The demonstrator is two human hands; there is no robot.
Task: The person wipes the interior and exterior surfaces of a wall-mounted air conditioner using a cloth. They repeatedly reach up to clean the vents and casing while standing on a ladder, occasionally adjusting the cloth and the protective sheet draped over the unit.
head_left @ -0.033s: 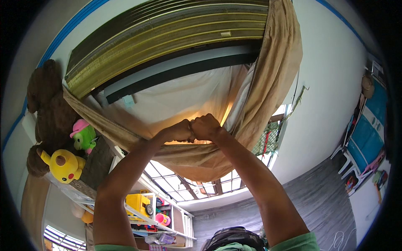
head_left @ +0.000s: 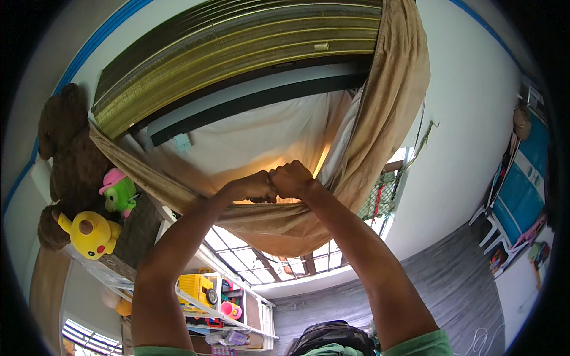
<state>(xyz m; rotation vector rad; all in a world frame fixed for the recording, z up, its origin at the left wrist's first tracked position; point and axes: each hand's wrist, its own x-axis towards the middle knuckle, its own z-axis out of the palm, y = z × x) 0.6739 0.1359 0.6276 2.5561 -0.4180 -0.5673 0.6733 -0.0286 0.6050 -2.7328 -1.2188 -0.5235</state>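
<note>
Both my hands are closed and pressed together, knuckle to knuckle, over the near rim of a brown fabric cover bag (head_left: 267,234). My left hand (head_left: 254,186) and my right hand (head_left: 291,179) have their fingers curled in; whatever lies inside them is hidden. The bag hangs like a basin under a wall-mounted air conditioner (head_left: 237,65). Its pale lining (head_left: 255,130) shows inside, with warm light coming through near my hands. The unit's gold-striped fins are exposed above a dark lower edge. A small light-blue piece (head_left: 182,141) sits below that edge at the left.
On the left, a brown plush bear (head_left: 71,148), a green plush toy with a pink hat (head_left: 120,193) and a yellow plush toy (head_left: 93,235) sit on a ledge. Below are a white toy shelf (head_left: 246,323) and a barred window (head_left: 237,255). A blue folded item (head_left: 522,184) stands far right.
</note>
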